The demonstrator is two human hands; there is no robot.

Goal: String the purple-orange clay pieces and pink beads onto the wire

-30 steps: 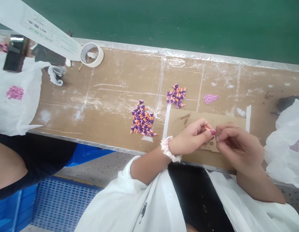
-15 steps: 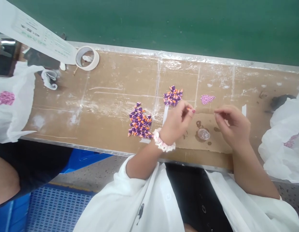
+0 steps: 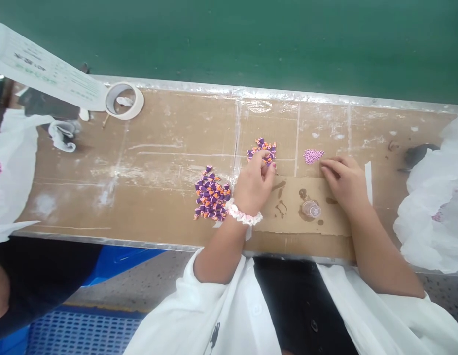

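1 counter [image 3: 169, 130], brown-covered, bearing all the items below.
1 white plastic sheet [image 3: 421, 231], crumpled, to the right of the cardboard sheet.
1 cardboard sheet [image 3: 288, 224], flat, marked with dark wet-looking patches; landmark for this list.
1 left hand [image 3: 254, 185], banded by a scrunchie at the wrist, over the cardboard sheet's left far corner; index finger and thumb narrowly parted above the smaller pile. Whether they hold a piece cannot be told.
1 right hand [image 3: 343, 180], over the cardboard sheet's right far part; fingertips close together, just beside the pink heap. Whether they grip anything cannot be told.
1 larger pile [image 3: 212, 197] of purple-and-orange pieces, left of the cardboard sheet.
1 tape roll [image 3: 138, 104], white, well apart, to the far left beyond the cardboard sheet.
1 smaller pile [image 3: 260, 144] of like pieces, just past the cardboard sheet's left far corner, partly hidden.
1 clear dish [image 3: 310, 209], on the cardboard sheet.
1 pink heap [image 3: 313, 156] of tiny bits, beyond the cardboard sheet's far edge.
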